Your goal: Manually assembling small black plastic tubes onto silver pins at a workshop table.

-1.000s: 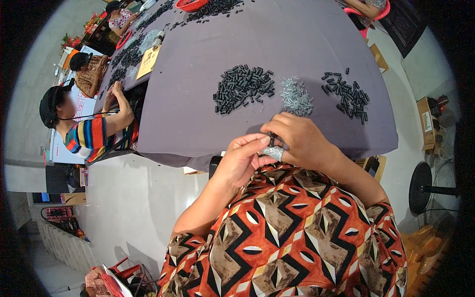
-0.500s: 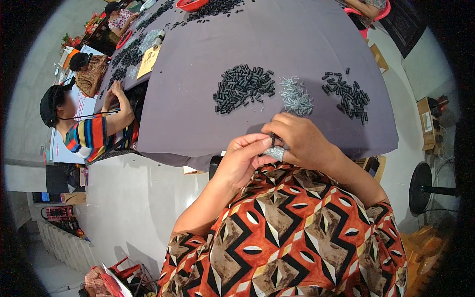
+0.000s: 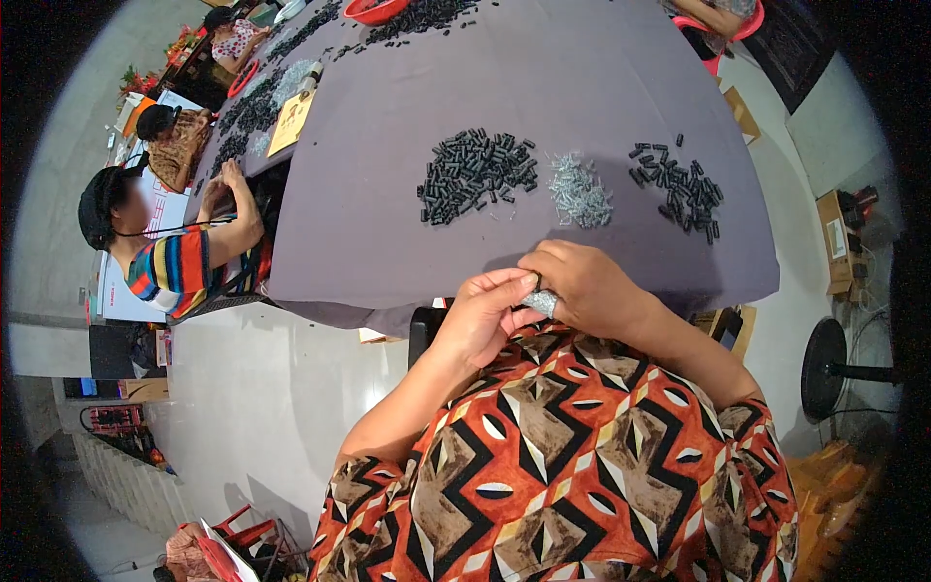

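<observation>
My left hand [image 3: 482, 315] and my right hand [image 3: 587, 288] meet just beyond the near table edge, fingertips together. Between the left thumb and fingers shows a bit of a small black tube [image 3: 536, 280], mostly covered. Closed fingers of the right hand hide whatever they pinch there. A shiny silver piece [image 3: 541, 303] sits between the hands; whether it is held or wrapped round a finger is unclear. Beyond them on the grey cloth lie a large pile of black tubes [image 3: 475, 175], a heap of small silvery pins [image 3: 580, 189] and a smaller pile of black tubes [image 3: 684, 186].
Along the left side sit co-workers, the nearest in a striped shirt [image 3: 175, 262]. A yellow card [image 3: 290, 121] lies near that edge. A red basin [image 3: 373, 12] and more black parts [image 3: 417, 24] are at the far end. A black round-based stand [image 3: 824, 369] is right.
My right hand has come down slightly toward me and covers more of the black tube. Less of the silver piece shows. The piles look the same.
</observation>
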Demonstrator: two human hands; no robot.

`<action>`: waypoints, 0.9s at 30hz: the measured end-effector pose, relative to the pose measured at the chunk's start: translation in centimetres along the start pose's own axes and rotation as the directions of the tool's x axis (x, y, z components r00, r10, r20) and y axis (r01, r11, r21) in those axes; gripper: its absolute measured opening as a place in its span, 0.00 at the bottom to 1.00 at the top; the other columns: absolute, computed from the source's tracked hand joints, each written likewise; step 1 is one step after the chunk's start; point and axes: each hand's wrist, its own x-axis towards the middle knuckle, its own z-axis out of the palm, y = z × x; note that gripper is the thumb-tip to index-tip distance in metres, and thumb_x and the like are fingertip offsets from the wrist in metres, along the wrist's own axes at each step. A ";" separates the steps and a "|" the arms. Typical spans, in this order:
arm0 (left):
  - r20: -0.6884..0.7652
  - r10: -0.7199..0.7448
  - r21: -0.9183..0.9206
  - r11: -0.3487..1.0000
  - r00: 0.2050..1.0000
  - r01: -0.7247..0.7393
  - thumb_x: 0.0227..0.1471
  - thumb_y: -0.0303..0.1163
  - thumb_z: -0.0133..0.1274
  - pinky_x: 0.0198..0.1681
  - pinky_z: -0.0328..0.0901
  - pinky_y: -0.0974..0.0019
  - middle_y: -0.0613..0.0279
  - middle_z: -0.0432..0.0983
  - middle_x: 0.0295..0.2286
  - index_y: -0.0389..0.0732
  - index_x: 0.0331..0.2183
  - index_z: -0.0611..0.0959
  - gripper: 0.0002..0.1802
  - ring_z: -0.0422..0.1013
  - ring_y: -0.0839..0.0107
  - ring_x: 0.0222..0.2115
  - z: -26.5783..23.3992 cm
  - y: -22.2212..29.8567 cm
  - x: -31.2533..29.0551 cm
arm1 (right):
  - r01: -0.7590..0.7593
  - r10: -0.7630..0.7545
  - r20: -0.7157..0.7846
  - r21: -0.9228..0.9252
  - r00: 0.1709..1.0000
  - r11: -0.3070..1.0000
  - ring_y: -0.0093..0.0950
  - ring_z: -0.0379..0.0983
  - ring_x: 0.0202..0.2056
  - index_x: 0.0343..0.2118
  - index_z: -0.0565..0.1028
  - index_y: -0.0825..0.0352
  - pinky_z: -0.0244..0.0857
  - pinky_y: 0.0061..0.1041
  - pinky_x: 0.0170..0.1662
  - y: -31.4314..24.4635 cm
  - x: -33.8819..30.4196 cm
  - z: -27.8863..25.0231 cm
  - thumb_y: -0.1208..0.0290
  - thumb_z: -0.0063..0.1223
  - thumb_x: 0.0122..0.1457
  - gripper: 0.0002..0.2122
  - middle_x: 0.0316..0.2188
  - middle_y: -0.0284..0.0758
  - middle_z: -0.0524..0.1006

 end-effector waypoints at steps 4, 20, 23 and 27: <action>-0.054 0.235 0.464 0.867 0.971 -0.184 0.59 0.30 0.53 0.38 0.68 0.73 0.66 0.78 0.33 0.35 0.38 0.82 0.09 0.72 0.79 0.32 -2.0 0.3 1.5 | -0.045 0.038 -0.067 -0.112 0.997 0.993 0.42 0.73 0.36 0.43 0.73 0.67 0.68 0.35 0.40 1.1 -0.3 -1.8 0.74 0.59 0.49 0.16 0.34 0.41 0.74; 0.365 0.685 0.917 -0.381 0.631 -0.117 0.47 0.26 0.56 0.35 0.68 0.53 0.58 0.73 0.29 0.40 0.29 0.82 0.04 0.70 0.55 0.35 -5.6 5.3 8.6 | -0.455 0.308 -0.386 -0.384 0.869 0.803 0.43 0.72 0.43 0.45 0.74 0.67 0.66 0.37 0.46 8.3 -0.4 -9.8 0.81 0.54 0.49 0.17 0.41 0.42 0.73; 0.355 0.620 0.897 -0.436 0.699 -0.068 0.47 0.28 0.57 0.37 0.68 0.56 0.58 0.74 0.30 0.41 0.30 0.83 0.05 0.72 0.55 0.35 -5.2 5.2 8.7 | -0.312 0.244 -0.237 -0.312 0.940 0.897 0.42 0.72 0.43 0.42 0.74 0.66 0.67 0.37 0.46 7.0 0.8 -6.7 0.76 0.55 0.50 0.14 0.40 0.41 0.73; 0.368 0.616 0.899 -0.428 0.696 -0.097 0.46 0.28 0.58 0.37 0.67 0.55 0.58 0.74 0.29 0.41 0.29 0.82 0.04 0.71 0.55 0.35 -5.7 5.0 8.4 | -0.171 0.152 -0.089 -0.275 0.984 0.946 0.42 0.72 0.39 0.35 0.74 0.66 0.68 0.39 0.40 5.5 3.5 -2.6 0.76 0.54 0.50 0.08 0.34 0.38 0.71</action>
